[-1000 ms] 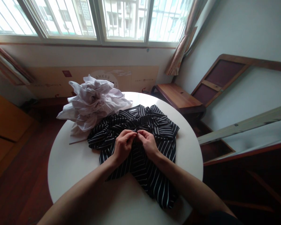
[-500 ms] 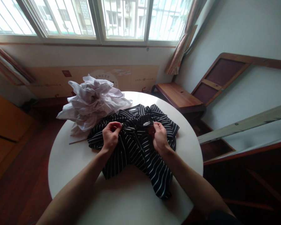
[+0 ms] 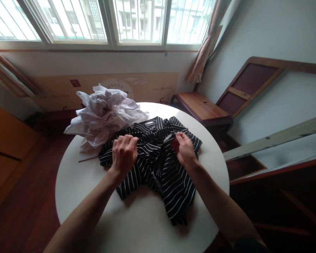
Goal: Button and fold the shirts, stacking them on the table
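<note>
A black garment with white stripes (image 3: 149, 144) lies bunched on a round white table (image 3: 136, 221), one striped part reaching toward me. My left hand (image 3: 124, 151) is closed over the garment's left side, knuckles up; what its fingers hold, if anything, is hidden. On the right side, my right hand (image 3: 185, 147) pinches an edge of the garment between thumb and fingers. A small dark red thing (image 3: 175, 144) shows beneath those fingers, too dim to name. Behind the left hand, a crumpled white cloth (image 3: 105, 112) is heaped at the table's far left.
Beyond the table, a printed cardboard panel (image 3: 155, 84) leans under the barred window (image 3: 139, 21). To the right stand a wooden bench (image 3: 200, 105) and a wooden-framed panel (image 3: 250, 84) against the wall. An orange-brown cabinet (image 3: 7, 140) is at left.
My left hand has turned knuckles up, and the strip of garment stretched between the hands has slackened. My right hand has shifted slightly right. The garment's near part has moved a little left.
</note>
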Motion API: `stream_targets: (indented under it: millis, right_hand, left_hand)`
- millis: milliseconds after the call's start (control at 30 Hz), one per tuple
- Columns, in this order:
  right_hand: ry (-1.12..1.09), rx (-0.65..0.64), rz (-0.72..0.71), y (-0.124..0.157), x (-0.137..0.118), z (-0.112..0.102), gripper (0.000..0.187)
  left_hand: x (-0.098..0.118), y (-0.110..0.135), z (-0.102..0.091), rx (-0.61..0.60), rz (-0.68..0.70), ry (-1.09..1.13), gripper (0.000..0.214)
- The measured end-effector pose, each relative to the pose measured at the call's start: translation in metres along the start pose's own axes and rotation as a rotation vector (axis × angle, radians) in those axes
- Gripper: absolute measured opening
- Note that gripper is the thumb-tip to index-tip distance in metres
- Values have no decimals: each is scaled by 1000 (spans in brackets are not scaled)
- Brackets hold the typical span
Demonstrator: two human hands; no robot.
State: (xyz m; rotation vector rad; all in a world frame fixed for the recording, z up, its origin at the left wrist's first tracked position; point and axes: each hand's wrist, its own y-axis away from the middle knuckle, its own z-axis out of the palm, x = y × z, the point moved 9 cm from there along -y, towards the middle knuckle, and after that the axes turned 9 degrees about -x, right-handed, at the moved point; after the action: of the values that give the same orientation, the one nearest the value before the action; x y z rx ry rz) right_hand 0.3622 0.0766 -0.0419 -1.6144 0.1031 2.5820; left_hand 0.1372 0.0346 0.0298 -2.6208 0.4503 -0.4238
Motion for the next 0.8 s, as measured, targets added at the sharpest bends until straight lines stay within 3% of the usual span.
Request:
stream_targets:
  millis: [67, 133, 233, 300, 367, 500, 567, 667, 733, 800]
  right_hand:
    - [-42, -55, -6, 5, -3, 12, 28]
    - [-92, -101, -7, 12, -7, 23, 30]
    - [-121, -168, 13, 21, -9, 39, 29]
    - [-101, -177, 22, 21, -8, 40, 27]
    - [-59, -114, 3, 15, -7, 29, 25]
    - [229, 189, -186, 12, -25, -11, 26]
    - [473, 214, -353, 25, -46, -6, 22]
    - [796, -56, -508, 48, -59, 39, 9]
    - [900, -215, -498, 59, -51, 63, 10]
    - [903, -255, -433, 61, -40, 71, 11]
  left_hand:
    - [30, 6, 19, -161, 91, 128, 17]
    - [48, 12, 37, -270, 98, 218, 22]
    - [48, 15, 56, -308, -6, 359, 20]
    - [40, 13, 64, -317, -60, 579, 14]
    - [31, 11, 72, -334, -102, 857, 15]
    - [18, 11, 83, -364, -232, 1232, 16]
    - [15, 11, 82, -338, -269, 1293, 17]
    - [15, 12, 76, -297, -261, 1273, 19]
    - [17, 12, 70, -268, -234, 1206, 19]
    - [19, 14, 63, -232, -203, 1107, 19]
